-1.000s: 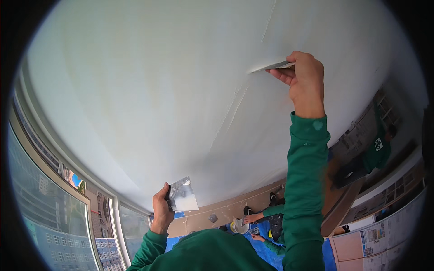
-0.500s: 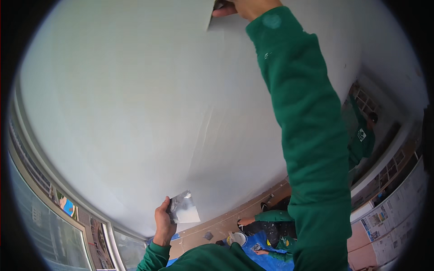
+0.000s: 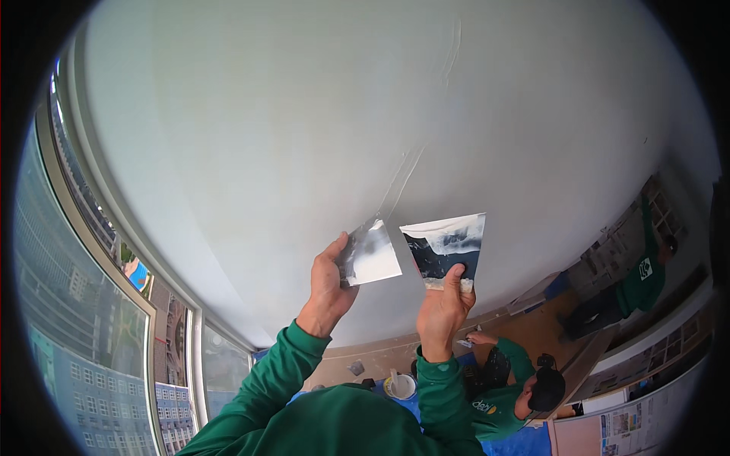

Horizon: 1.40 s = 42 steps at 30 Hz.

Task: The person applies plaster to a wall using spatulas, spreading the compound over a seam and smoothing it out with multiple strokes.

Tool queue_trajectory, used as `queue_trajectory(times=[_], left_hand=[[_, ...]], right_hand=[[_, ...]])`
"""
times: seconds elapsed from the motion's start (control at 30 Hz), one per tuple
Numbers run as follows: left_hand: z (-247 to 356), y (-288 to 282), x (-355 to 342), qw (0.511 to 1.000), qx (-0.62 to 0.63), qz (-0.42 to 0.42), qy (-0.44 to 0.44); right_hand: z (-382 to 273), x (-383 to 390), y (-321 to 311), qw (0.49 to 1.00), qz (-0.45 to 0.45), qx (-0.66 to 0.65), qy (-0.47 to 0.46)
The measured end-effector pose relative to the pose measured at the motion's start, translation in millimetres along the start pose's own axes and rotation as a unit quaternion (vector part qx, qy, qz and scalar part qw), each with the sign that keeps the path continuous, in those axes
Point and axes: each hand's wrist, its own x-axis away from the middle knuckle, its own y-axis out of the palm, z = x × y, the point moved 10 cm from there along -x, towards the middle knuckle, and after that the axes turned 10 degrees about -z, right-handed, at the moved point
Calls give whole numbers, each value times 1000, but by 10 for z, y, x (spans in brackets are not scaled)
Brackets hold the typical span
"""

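Two green sleeves are raised from the lower edge of the view. A flat metal plate [image 3: 370, 254], smeared with white filler, is gripped at its left edge by the left hand [image 3: 328, 281], thumb on its face and fingers curled behind it. Just beside it, with a narrow gap between the two, a wide putty knife [image 3: 445, 245] is held upright by the right hand [image 3: 443, 308], fingers clenched round the lower end of the blade; the blade is seen dark in the middle with white streaks along its top. Behind both tools a pale wall [image 3: 304, 137] is spread, marked by a faint filler seam [image 3: 414, 156] running up toward its top edge. Windows [image 3: 84, 327] are seen at the left. Farther off, a person in a green top [image 3: 506, 387] is crouched by a small white bucket [image 3: 399, 386] on a blue floor sheet, and another person [image 3: 642, 277] is seen at far right.
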Motion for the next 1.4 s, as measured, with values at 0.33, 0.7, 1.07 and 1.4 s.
queue_trajectory(times=[0.33,0.7,1.07,1.4], left_hand=[[442,73,181,964,-216,64,142],[1819,-540,1349,943,-146,113,275],[1702,-1394,1759,948,-134,170,235],[1693,-1523,1557,964,-123,144,187]], right_hand=[[89,360,252,836,-262,477,-63],[2152,826,-1036,913,52,-67,398],[2076,189,-157,934,137,-9,329],[91,-1055,1455,982,-8,41,183]])
